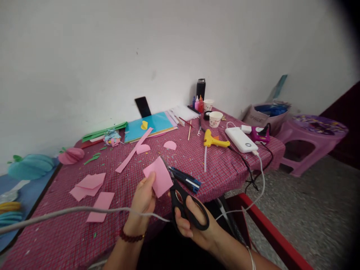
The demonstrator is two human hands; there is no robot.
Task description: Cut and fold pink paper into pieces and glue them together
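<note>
My left hand (144,195) pinches a piece of pink paper (159,177) by its lower left side, above the table's front edge. Black-handled scissors (180,200) are in my right hand (197,223), fingers through the handle loops. Their blades lie at the paper's right edge, partly hidden by it. Just beyond the scissors a dark blue utility knife (185,179) rests on the cloth. Two pink half-round pieces (170,145) and a long pink strip (135,150) lie farther back. Several pink paper pieces (101,206) are spread to the left.
A yellow glue gun (214,139), a white power bank (241,139) and paper cups (215,119) stand on the right. Coloured sheets (153,125) and a phone (143,107) are at the back. A pale cable (84,209) crosses before my hands. A red chair arm (270,232) is at right.
</note>
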